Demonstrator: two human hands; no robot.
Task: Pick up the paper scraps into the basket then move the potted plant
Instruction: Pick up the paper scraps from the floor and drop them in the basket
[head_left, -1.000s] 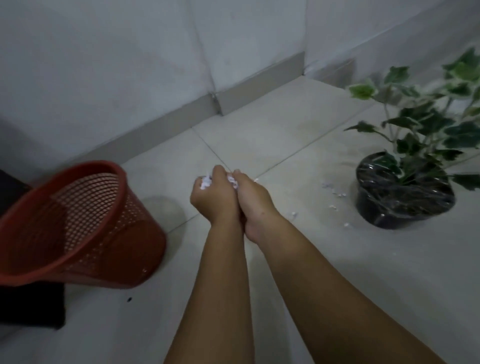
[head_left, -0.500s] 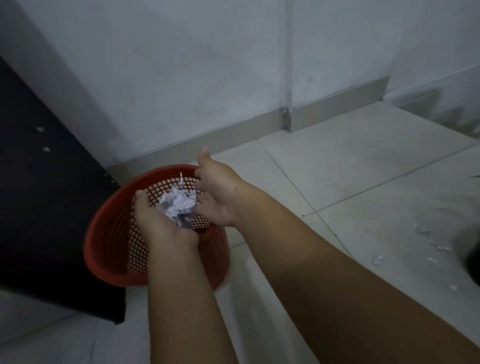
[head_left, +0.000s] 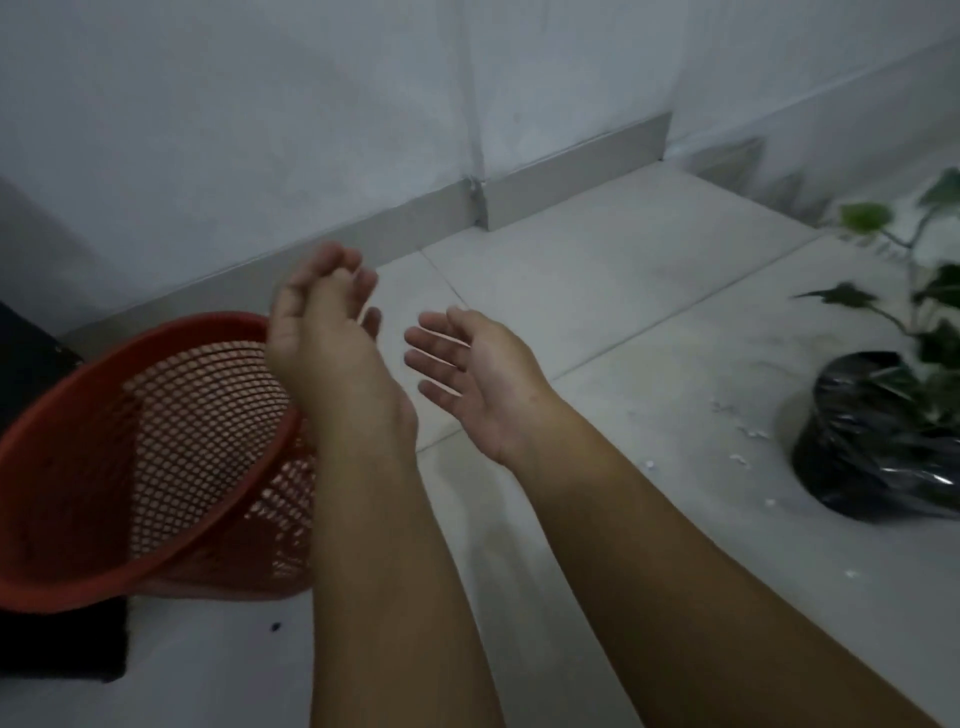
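Note:
A red mesh basket stands tilted on the floor at the left. My left hand hovers over its right rim, fingers loosely curled and empty. My right hand is beside it to the right, palm up, fingers spread, holding nothing. A potted plant in a black plastic-wrapped pot sits at the right edge, with green and white leaves. Several small white paper scraps lie on the tiles just left of the pot. The basket's inside bottom is hidden from here.
Grey tiled floor meets a pale wall with a skirting board behind. A black piece of furniture stands at the far left behind the basket. A tiny dark speck lies on the floor near the basket.
Both hands carried a crumpled wad of paper from the floor to the basket and let it go. They now hang apart and empty. The view has swung back right, showing the plant again.

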